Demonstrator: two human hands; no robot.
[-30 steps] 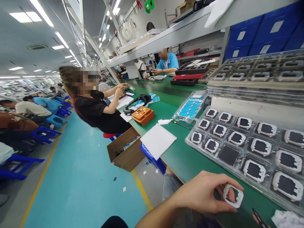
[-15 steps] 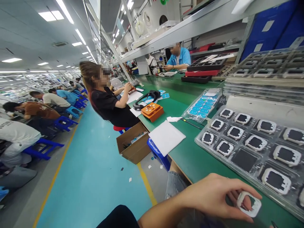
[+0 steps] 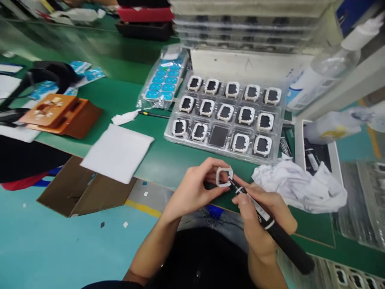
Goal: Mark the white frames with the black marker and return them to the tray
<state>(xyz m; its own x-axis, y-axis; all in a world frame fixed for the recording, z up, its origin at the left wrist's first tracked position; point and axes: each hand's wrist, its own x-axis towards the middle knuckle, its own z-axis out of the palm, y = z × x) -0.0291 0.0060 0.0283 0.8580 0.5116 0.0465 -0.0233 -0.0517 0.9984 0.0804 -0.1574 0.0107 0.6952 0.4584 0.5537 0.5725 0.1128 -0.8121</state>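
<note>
My left hand (image 3: 192, 188) grips a white square frame (image 3: 219, 177) by its edges, over the bench's front edge. Between the fingers and thumb of my right hand (image 3: 261, 216) is a black marker-like pen (image 3: 282, 237), its thin tip at the right side of the frame. Just beyond my hands lies a clear plastic tray (image 3: 195, 144) with several similar white frames in rows. One compartment (image 3: 219, 136) in its front row holds no frame and shows a dark bottom.
A white cloth (image 3: 300, 184) lies right of my hands, beside a white box (image 3: 334, 156) and bottles (image 3: 326, 76). To the left are a white foam sheet (image 3: 117, 152), an orange stand (image 3: 63, 114) and a bag of blue stickers (image 3: 164, 82). A cardboard box (image 3: 99, 196) is below.
The view has swung right and down to the bench. My left hand still holds the white frame. My right hand with the pen now shows, the pen tip at the frame.
</note>
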